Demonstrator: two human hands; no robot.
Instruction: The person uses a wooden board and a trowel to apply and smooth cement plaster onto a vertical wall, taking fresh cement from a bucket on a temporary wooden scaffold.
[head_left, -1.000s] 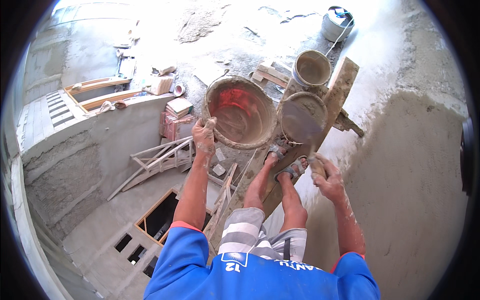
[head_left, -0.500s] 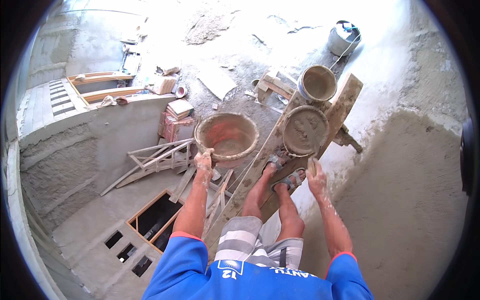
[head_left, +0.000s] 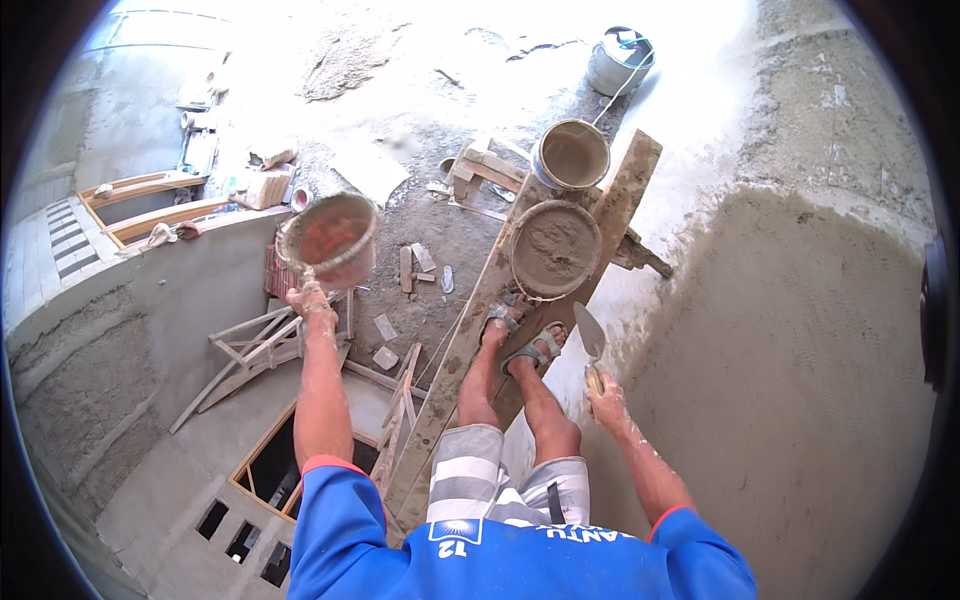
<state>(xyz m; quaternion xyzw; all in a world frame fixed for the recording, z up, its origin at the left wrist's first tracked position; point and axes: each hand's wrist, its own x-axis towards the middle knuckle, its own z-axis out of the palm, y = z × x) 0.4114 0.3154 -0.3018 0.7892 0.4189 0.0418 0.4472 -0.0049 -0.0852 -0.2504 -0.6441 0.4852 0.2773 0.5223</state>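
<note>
Single head view, fisheye, looks steeply down past torso onto plank [head_left: 520,300], feet, ground far below. Hands near, mid-frame. Rim bends edges.

Plank [head_left: 560,290]: runs from 6 o'clock toward 1 o'clock, both feet on it. Mortar bucket [head_left: 555,248]: on the plank, just ahead of the feet at 12 o'clock. Second bucket [head_left: 572,155]: just beyond the first, at 12 o'clock. Left hand [head_left: 310,300]: at 10 o'clock, pan [head_left: 328,236] on it, off the plank. Right hand [head_left: 605,395]: at 3 o'clock of the feet, trowel [head_left: 590,335] in it. Wall [head_left: 800,380]: at 3 o'clock.
</note>
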